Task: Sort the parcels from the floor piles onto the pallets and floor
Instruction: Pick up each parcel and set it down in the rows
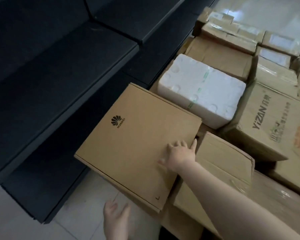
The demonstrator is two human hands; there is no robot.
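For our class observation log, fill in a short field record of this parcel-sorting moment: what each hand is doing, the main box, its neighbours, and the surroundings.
right hand: fingers spread flat on the Huawei box's top
left hand: open, below the box's near corner, holding nothing
Huawei box: flat brown carton, lying on other cartons
white foam box: just beyond it
Yizan carton: right of the foam box
dark panels: stacked at left

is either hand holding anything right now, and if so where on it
The right hand rests spread on the flat Huawei box, at its right edge near the top; no closed grip is visible. The left hand is open below it, holding nothing.
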